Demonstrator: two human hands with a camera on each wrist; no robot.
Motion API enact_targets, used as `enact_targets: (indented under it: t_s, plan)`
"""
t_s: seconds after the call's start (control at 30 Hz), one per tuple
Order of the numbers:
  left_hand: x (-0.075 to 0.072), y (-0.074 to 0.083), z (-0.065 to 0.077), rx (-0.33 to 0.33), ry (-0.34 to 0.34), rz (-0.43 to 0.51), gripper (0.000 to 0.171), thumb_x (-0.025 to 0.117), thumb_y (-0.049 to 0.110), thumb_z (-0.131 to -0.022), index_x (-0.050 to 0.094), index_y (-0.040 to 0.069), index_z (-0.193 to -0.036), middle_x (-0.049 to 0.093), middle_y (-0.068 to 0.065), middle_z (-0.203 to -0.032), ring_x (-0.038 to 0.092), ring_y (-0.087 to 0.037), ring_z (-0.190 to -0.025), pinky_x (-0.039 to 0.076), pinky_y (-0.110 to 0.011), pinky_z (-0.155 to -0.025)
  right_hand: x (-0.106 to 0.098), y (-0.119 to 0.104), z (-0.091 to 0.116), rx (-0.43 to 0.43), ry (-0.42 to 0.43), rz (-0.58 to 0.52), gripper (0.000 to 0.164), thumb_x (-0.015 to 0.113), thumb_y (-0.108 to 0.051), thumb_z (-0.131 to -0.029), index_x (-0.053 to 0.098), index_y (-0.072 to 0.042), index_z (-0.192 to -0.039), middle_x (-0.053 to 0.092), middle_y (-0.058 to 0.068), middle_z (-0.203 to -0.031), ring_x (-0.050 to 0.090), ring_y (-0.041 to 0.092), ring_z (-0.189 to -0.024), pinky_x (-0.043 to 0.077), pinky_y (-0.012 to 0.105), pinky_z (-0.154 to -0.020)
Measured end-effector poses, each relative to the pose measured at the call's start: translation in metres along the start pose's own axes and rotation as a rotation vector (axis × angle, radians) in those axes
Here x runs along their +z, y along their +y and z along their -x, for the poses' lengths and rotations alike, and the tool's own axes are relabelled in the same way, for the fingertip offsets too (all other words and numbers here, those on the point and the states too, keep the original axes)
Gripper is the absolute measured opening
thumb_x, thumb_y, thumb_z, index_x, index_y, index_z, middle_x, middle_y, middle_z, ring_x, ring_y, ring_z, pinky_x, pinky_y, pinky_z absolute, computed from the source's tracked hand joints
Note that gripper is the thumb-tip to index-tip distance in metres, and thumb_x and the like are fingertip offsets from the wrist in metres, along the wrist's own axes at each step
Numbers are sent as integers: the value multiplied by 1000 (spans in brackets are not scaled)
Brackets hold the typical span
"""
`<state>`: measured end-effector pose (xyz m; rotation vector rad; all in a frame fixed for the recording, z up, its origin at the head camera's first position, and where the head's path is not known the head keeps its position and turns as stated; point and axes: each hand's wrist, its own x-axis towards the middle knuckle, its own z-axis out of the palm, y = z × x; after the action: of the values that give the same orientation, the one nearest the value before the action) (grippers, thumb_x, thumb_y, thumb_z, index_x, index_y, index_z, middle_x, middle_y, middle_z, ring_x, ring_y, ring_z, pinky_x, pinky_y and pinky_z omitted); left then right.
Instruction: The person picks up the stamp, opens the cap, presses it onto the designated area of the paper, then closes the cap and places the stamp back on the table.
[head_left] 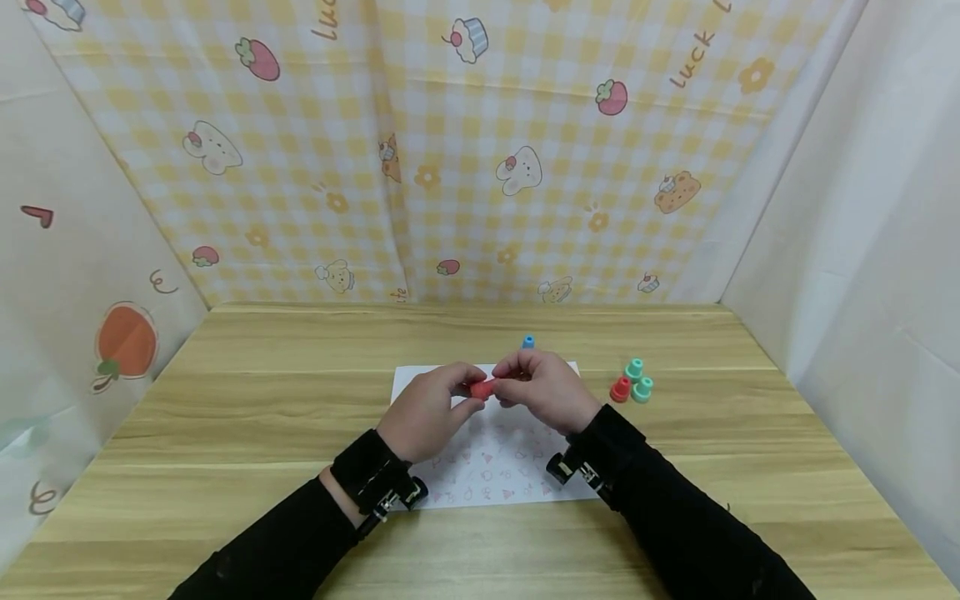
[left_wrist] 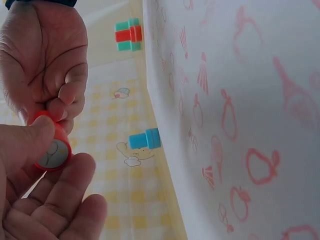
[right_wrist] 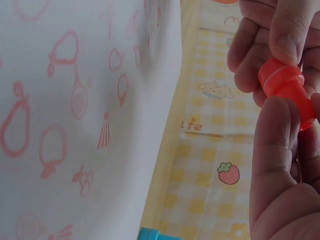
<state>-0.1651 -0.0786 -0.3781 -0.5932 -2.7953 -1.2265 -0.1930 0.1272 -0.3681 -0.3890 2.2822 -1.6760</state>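
Note:
Both hands hold a red toy stamp (head_left: 482, 389) between them over a white sheet of paper (head_left: 498, 467). My left hand (head_left: 426, 414) grips the wide end with thumb and fingers. From the other side my right hand (head_left: 551, 392) pinches the narrower handle end. In the left wrist view, the stamp's pale round face (left_wrist: 53, 154) shows a dark line drawing, turned toward the camera. Pink-red printed shapes (left_wrist: 262, 166), such as fruits, rackets and shuttlecocks, cover much of the paper.
A blue stamp (head_left: 528, 342) stands just behind the paper. To the right, another red stamp (head_left: 620, 389) stands in a group with two mint-green stamps (head_left: 641, 389). The wooden table (head_left: 285, 367) meets a checked yellow cloth (head_left: 300, 167) at the back.

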Motion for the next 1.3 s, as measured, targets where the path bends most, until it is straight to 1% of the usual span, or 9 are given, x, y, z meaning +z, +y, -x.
enact_targets:
  t_s: [0.13, 0.23, 0.37, 0.5, 0.6, 0.77, 0.9, 1.1, 1.3]
  plan:
    - [1, 0, 0, 23, 6, 30, 22, 76, 12, -98, 72, 15, -119, 76, 3, -112, 72, -15, -110, 56, -45, -100, 3, -1, 2, -4, -38, -2, 18, 71, -10, -100, 69, 2, -113, 75, 15, -102, 73, 26, -88, 61, 29, -79]
    - [2, 0, 0, 47, 11, 34, 22, 76, 12, -98, 72, 14, -120, 75, 3, -112, 72, -15, -110, 57, -44, -99, 6, -3, 4, 4, -63, 35, 17, 71, -13, -101, 68, -2, -114, 75, 19, -101, 72, 24, -86, 61, 30, -78]
    - [3, 1, 1, 67, 20, 45, 22, 75, 12, -99, 72, 14, -120, 75, 2, -115, 72, -14, -110, 57, -44, -100, 8, -2, 6, 10, -48, 76, 17, 69, -17, -103, 68, -3, -114, 75, 22, -101, 72, 21, -83, 62, 32, -79]
    - [4, 1, 1, 50, 20, 71, 21, 75, 15, -99, 71, 15, -119, 76, 4, -112, 73, -11, -106, 57, -44, -99, 9, 0, 7, 1, -14, 92, 16, 67, -17, -105, 69, -2, -111, 76, 19, -97, 75, 29, -86, 62, 31, -78]
    - [4, 0, 2, 28, 26, 85, 19, 75, 17, -99, 70, 16, -118, 77, 6, -107, 73, -8, -99, 57, -44, -97, 9, 1, 8, -11, -7, 76, 17, 66, -16, -105, 69, -1, -111, 77, 17, -97, 75, 33, -89, 62, 31, -79]
    - [3, 0, 3, 24, 35, 89, 17, 75, 17, -99, 70, 16, -115, 77, 6, -106, 72, -8, -98, 58, -45, -97, 11, 1, 8, -15, -27, 51, 21, 64, -17, -106, 70, 0, -118, 78, 14, -101, 75, 30, -89, 63, 32, -80]
    - [3, 0, 3, 23, 38, 87, 14, 76, 16, -98, 70, 15, -111, 77, 4, -105, 73, -10, -99, 58, -43, -94, 11, 1, 9, -11, -37, 61, 24, 64, -18, -107, 71, -2, -123, 78, 13, -103, 75, 34, -90, 63, 32, -80]
    - [4, -1, 2, 14, 39, 85, 13, 77, 14, -97, 70, 14, -108, 77, 4, -101, 71, -9, -96, 58, -41, -93, 10, 3, 9, -41, -40, 93, 25, 63, -16, -107, 72, -1, -124, 78, 12, -106, 74, 26, -87, 62, 33, -80]
    - [4, 0, 3, -4, 40, 92, 14, 77, 14, -96, 70, 14, -109, 77, 4, -102, 70, -8, -95, 58, -42, -94, 11, 2, 9, -50, -39, 98, 24, 62, -14, -107, 72, 0, -124, 78, 13, -107, 74, 22, -87, 62, 31, -80]
